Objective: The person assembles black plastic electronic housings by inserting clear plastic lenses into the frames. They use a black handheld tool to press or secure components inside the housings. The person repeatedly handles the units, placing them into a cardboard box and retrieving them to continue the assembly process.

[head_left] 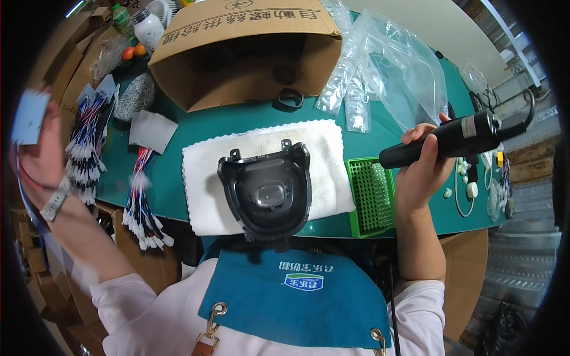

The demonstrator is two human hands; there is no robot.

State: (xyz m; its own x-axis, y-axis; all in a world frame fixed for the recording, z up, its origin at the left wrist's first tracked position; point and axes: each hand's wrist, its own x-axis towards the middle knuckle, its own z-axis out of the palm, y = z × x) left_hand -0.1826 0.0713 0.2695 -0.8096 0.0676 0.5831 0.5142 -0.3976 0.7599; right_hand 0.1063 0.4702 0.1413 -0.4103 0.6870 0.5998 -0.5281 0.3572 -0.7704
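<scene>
Far to the left, my left hand point(46, 154) is raised and closed on a light-blue flat piece point(29, 117); red and blue wires trail down beside my wrist. My right hand point(421, 178) grips a black electric screwdriver point(448, 141) above the right side of the table, its body lying nearly level and a cord at its right end. Between my hands, a black plastic housing point(270, 222) with a clear oval lens part in its middle rests on a folded white towel point(205, 169). Neither hand touches the housing.
An open cardboard box point(243, 26) stands behind the towel, with a small black ring point(288, 101) before it. Cable bundles point(145, 202) hang over the left table edge. A green perforated basket point(372, 199) sits right of the towel; clear plastic bags point(395, 65) lie behind.
</scene>
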